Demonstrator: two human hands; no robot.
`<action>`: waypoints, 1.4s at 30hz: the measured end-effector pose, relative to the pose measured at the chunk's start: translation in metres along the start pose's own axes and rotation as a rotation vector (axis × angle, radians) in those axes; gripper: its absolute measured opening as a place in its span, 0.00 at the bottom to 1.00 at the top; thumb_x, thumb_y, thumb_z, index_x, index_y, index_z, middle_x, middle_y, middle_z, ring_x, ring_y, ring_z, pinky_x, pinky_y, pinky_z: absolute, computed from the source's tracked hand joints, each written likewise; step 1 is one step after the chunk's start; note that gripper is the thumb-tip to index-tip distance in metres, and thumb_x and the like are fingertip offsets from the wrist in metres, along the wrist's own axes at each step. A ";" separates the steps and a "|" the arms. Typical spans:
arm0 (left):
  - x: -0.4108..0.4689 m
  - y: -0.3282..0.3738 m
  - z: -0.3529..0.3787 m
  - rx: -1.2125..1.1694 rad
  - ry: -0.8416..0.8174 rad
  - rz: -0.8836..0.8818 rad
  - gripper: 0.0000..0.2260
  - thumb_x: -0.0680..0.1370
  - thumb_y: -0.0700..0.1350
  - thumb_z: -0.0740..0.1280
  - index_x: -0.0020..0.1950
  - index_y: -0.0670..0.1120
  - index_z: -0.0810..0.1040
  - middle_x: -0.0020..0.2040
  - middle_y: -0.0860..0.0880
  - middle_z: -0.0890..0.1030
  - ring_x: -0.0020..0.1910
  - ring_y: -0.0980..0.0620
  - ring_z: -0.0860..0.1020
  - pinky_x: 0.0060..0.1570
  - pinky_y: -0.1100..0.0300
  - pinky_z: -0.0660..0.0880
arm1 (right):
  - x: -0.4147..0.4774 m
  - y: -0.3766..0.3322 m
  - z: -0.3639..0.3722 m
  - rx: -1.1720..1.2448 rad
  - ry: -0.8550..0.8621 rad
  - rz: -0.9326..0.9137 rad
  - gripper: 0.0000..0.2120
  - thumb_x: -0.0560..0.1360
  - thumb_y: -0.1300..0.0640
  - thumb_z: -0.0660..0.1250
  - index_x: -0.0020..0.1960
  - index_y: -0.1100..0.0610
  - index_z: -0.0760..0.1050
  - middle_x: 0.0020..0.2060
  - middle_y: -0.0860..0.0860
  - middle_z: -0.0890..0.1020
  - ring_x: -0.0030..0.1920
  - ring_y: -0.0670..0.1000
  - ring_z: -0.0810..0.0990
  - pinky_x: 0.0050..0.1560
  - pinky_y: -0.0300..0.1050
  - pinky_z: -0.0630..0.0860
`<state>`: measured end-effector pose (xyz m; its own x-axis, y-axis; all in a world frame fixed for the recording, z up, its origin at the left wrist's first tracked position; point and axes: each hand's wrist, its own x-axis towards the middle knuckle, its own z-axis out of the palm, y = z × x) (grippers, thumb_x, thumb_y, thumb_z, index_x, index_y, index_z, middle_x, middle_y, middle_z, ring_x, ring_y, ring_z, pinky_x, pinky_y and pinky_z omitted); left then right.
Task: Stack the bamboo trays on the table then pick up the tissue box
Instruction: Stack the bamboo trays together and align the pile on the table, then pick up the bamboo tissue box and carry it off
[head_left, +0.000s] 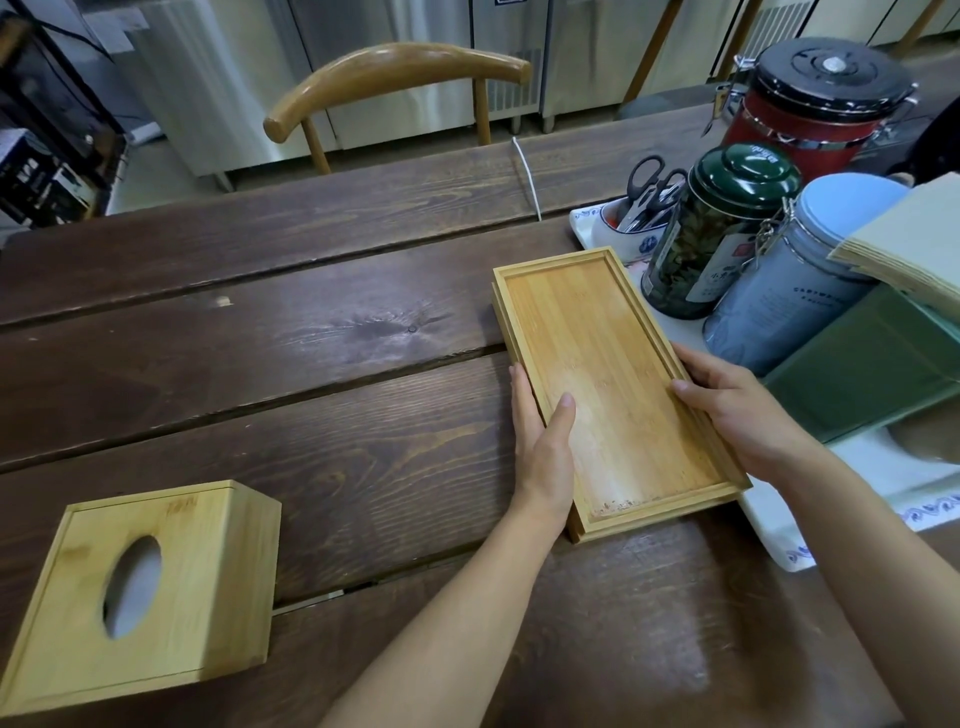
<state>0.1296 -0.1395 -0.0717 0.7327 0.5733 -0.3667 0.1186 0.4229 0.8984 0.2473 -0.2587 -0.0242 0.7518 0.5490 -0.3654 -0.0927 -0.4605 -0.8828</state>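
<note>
Sitting at the near left corner of the wooden table (260, 322), the tissue box (140, 587) is untouched, well apart from both hands, its oval slot facing up. Right of it, the left hand (540, 441) lies along the stack's left edge, fingers pressed together against the side, thumb over the rim. The bamboo trays (613, 384) look nested, though a lower edge juts slightly, possibly misaligned. The right hand (737, 410) clasps the right edge, fingers wrapped underneath. Squeezing evenly inward should square the edges before letting go, minding the jars (717, 234) close behind.
</note>
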 end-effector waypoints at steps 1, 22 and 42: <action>0.000 0.000 0.000 -0.004 0.003 -0.004 0.35 0.73 0.54 0.62 0.77 0.61 0.49 0.79 0.54 0.57 0.76 0.53 0.58 0.75 0.44 0.56 | 0.000 0.000 0.000 0.002 0.000 0.005 0.22 0.79 0.65 0.55 0.71 0.51 0.64 0.64 0.47 0.73 0.65 0.49 0.70 0.62 0.47 0.66; -0.069 0.130 -0.140 0.705 0.225 0.233 0.15 0.80 0.45 0.62 0.65 0.43 0.74 0.61 0.46 0.79 0.60 0.49 0.76 0.56 0.63 0.69 | -0.044 -0.106 0.122 -0.566 0.095 -0.316 0.20 0.77 0.56 0.62 0.67 0.62 0.69 0.63 0.59 0.76 0.61 0.57 0.75 0.59 0.49 0.70; -0.170 0.079 -0.330 0.041 0.305 -0.145 0.15 0.78 0.48 0.65 0.64 0.57 0.71 0.62 0.50 0.80 0.62 0.49 0.77 0.68 0.48 0.68 | -0.142 -0.085 0.352 0.156 -0.428 0.150 0.27 0.70 0.57 0.71 0.63 0.45 0.63 0.57 0.51 0.77 0.53 0.53 0.77 0.51 0.51 0.76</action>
<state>-0.2065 0.0282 -0.0180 0.4727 0.6956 -0.5410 0.2380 0.4903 0.8384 -0.0817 -0.0516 -0.0013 0.3888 0.7375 -0.5522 -0.3009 -0.4648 -0.8327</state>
